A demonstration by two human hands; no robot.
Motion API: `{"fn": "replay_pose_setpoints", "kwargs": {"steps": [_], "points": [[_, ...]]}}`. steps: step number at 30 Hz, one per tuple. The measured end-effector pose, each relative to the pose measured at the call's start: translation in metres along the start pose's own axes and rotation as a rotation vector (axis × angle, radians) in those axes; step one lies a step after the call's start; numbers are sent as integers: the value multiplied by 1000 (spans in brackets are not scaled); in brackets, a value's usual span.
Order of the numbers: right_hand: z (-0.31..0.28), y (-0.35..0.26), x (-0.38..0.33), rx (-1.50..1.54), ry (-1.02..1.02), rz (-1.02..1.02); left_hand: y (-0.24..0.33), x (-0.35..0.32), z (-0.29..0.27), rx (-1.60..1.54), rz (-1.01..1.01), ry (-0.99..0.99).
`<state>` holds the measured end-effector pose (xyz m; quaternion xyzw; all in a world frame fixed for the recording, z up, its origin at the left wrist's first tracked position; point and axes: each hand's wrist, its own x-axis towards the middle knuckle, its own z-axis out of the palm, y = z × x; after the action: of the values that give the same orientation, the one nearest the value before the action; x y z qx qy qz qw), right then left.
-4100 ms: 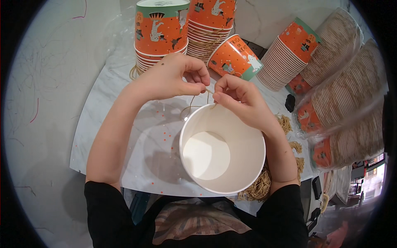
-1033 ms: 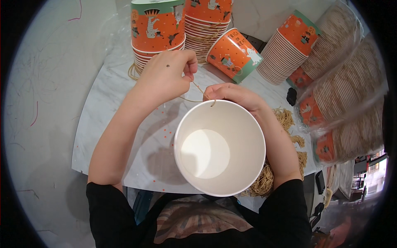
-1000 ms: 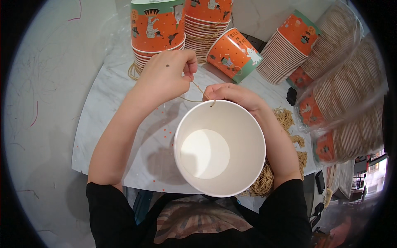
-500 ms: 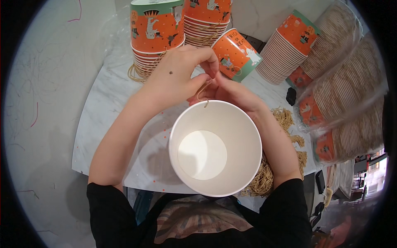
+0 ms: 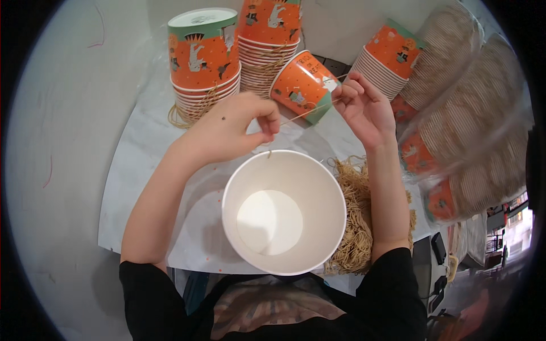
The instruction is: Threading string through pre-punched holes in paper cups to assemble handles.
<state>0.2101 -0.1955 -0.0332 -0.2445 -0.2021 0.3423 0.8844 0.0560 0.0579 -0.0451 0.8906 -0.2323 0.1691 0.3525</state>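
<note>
A white paper bucket point(image 5: 321, 213) stands before me with its mouth facing up, and a short bit of tan string shows inside its far rim. Beyond that rim, my left hand point(image 5: 230, 128) is closed in a pinch on one end of a thin tan string point(image 5: 301, 115). The string runs straight across to my right hand point(image 5: 364, 108), whose curled fingers hold its other part. A loose heap of tan strings point(image 5: 355, 227) lies beside the bucket, partly under my right forearm.
At the back stand upturned stacks of orange and green printed buckets point(image 5: 203, 57), point(image 5: 270, 23) with strings hanging from them. One orange bucket point(image 5: 301, 82) lies tilted. Another stack point(image 5: 392, 54) leans at right, near plastic-wrapped bucket stacks point(image 5: 472, 108). A wall point(image 5: 74, 142) is at left.
My hands have parted: the right moved up and to the right, the left slightly down and left. The string now stretches between them. The whole view has shifted slightly.
</note>
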Motion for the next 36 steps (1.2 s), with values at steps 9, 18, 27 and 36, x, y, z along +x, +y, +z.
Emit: {"fn": "replay_pose_setpoints", "kwargs": {"steps": [9, 18, 27, 36], "points": [[24, -23, -25, -429, 120, -340, 8, -2, 4, -127, -254, -396], [83, 40, -60, -1746, -96, -197, 46, 2, 2, -423, -47, 142], [90, 44, -65, -1736, -135, -189, 54, -4, 6, -320, -55, 196], [81, 52, -59, -1478, -166, -328, 52, -5, -2, -467, -262, 34]]}}
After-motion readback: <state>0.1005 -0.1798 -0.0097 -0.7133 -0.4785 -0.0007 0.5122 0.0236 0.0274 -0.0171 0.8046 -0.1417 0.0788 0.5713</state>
